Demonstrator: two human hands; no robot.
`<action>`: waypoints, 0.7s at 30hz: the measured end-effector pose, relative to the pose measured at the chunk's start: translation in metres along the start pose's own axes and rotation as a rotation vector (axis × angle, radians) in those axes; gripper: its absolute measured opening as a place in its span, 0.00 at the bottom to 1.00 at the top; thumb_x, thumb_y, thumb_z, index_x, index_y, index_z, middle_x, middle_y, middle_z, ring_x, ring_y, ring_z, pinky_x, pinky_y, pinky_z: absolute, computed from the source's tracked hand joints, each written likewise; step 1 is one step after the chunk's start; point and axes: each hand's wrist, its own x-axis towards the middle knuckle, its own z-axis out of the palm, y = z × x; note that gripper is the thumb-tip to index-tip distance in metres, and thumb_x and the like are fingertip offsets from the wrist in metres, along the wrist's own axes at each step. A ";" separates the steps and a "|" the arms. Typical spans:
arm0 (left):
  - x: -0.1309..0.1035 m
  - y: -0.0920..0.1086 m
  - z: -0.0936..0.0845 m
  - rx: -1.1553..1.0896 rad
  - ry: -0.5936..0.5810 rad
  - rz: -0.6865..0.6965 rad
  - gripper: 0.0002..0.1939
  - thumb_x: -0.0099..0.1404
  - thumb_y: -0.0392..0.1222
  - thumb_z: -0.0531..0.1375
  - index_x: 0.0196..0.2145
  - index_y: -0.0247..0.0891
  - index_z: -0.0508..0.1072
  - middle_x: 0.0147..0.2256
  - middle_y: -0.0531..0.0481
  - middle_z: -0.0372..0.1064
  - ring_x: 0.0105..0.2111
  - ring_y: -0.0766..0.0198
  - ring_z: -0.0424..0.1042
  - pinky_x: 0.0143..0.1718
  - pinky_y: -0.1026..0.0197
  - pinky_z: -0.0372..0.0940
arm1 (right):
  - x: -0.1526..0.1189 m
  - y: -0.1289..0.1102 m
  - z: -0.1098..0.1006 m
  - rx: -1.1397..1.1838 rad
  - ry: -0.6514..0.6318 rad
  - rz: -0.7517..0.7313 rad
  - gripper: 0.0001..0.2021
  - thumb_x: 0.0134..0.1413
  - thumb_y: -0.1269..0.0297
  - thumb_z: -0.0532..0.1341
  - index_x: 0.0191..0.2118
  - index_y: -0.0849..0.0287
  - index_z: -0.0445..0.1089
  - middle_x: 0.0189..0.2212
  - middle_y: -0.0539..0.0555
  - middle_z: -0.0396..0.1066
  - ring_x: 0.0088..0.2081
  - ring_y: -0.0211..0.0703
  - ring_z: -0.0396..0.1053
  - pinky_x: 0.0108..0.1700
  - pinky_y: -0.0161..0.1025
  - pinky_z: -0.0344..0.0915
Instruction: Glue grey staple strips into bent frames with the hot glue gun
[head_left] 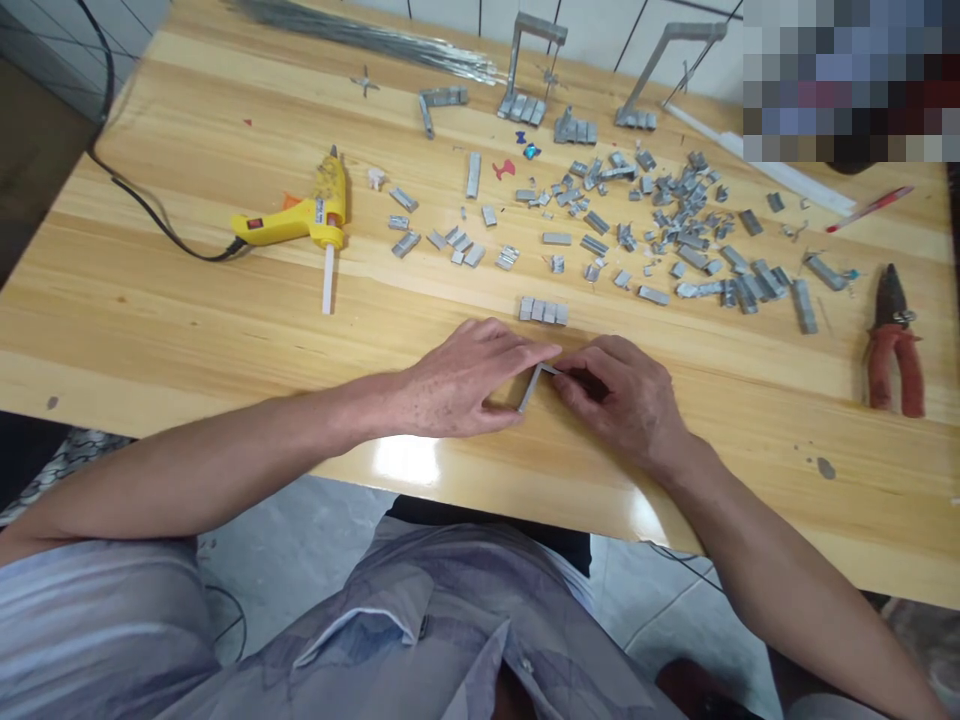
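A thin grey bent metal piece lies between my hands near the table's front edge. My left hand holds its left arm, with the thumb at the lower end and the index finger by the upper corner. The fingers of my right hand are pinched on the short arm at its right end. Just beyond my fingertips sits a small row of joined grey staple blocks, touched by neither hand.
Many loose staple blocks are scattered behind my hands. A yellow glue gun lies left, its cord running off. Red-handled pliers and a red pen are at right. Two upright grey frames and a wire bundle are at the back.
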 end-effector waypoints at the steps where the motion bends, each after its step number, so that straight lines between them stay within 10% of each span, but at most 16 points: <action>1: 0.000 -0.001 0.001 -0.003 0.010 0.003 0.37 0.66 0.43 0.67 0.70 0.45 0.61 0.58 0.43 0.74 0.56 0.48 0.71 0.60 0.46 0.62 | 0.000 0.000 0.000 0.001 -0.003 0.003 0.07 0.66 0.67 0.62 0.41 0.58 0.78 0.29 0.54 0.73 0.32 0.44 0.70 0.33 0.40 0.65; 10: -0.002 -0.006 -0.001 -0.204 0.167 0.119 0.41 0.69 0.57 0.66 0.72 0.43 0.56 0.63 0.36 0.68 0.62 0.44 0.68 0.62 0.41 0.63 | 0.003 -0.002 -0.007 0.193 0.018 0.116 0.04 0.64 0.66 0.64 0.38 0.56 0.77 0.28 0.51 0.73 0.29 0.40 0.68 0.31 0.38 0.64; 21: -0.001 -0.005 -0.005 -0.237 0.187 0.007 0.24 0.77 0.50 0.56 0.66 0.41 0.65 0.52 0.42 0.77 0.53 0.55 0.75 0.58 0.51 0.67 | 0.008 -0.008 -0.020 0.704 -0.030 0.637 0.08 0.53 0.57 0.71 0.34 0.56 0.78 0.28 0.50 0.76 0.27 0.37 0.66 0.30 0.37 0.62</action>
